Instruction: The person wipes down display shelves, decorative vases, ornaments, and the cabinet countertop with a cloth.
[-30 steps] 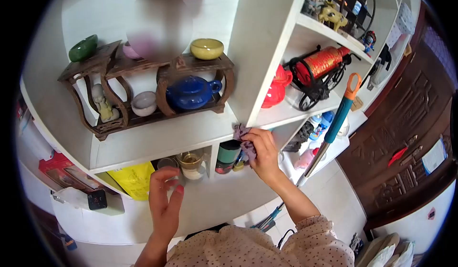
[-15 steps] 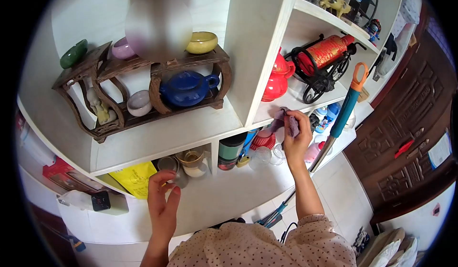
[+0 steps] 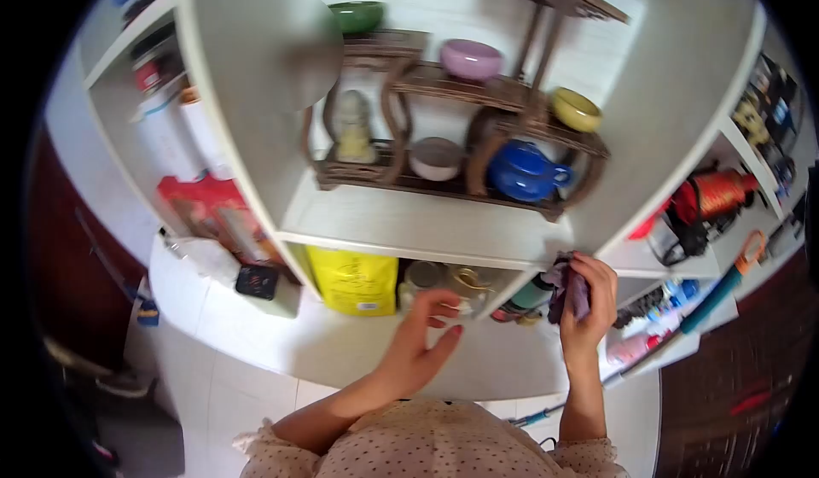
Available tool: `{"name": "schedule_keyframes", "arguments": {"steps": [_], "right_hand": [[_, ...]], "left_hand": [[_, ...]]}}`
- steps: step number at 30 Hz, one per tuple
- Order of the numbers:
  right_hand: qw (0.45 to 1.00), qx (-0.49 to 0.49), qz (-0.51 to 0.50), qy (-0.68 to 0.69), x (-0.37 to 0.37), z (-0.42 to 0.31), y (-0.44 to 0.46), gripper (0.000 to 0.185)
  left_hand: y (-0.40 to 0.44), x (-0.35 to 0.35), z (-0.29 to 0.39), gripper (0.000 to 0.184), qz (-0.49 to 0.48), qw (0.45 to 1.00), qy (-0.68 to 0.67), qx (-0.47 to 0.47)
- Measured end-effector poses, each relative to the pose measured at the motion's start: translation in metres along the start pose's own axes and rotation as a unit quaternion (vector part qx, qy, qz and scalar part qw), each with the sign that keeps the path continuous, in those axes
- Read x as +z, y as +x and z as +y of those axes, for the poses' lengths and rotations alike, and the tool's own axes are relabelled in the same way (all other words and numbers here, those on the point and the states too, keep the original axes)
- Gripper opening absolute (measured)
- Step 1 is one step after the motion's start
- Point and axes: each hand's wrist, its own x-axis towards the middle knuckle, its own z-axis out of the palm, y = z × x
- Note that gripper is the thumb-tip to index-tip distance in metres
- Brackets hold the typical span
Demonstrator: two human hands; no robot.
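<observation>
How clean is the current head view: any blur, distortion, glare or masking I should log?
Head view: motion blur softens the wooden stand and red bottle; wide-lens distortion bows the shelving, with black corners; a hazy round patch hides part of the upper left; the pale shelf board looks evenly bright, without harsh glare.

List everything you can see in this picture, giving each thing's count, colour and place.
shelf unit: one, white, centre
display stand: one, brown, inside
bowls: four; green, pink, yellow, greyish; on stand
teapot: one, blue, stand's lower right
figurine: one, pale yellowish, lower left
packet: one, yellow, below
glass containers: at least two, clear, beside packet
bottle: one, red, right compartment
long-handled tool: one, teal and orange, right
door: one, brown, lower right
other items: too blurred to count
cloth: one, purple, in right hand
hands: two; left empty, right at shelf edge
</observation>
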Motion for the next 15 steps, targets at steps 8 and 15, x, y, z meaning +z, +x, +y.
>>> {"name": "schedule_keyframes", "arguments": {"steps": [8,15], "right_hand": [[0.981,-0.059,-0.183,0.024,0.076,-0.063,0.035,0.028],[0.955,-0.153,-0.253,-0.003,0.164,-0.129,0.056,0.015]], "left_hand": [[-0.006,-0.019,0.000,0.041,0.054,0.998,-0.018,0.015],[0.001,-0.087,0.021,0.034,0.325,0.805,0.464,0.175]]}}
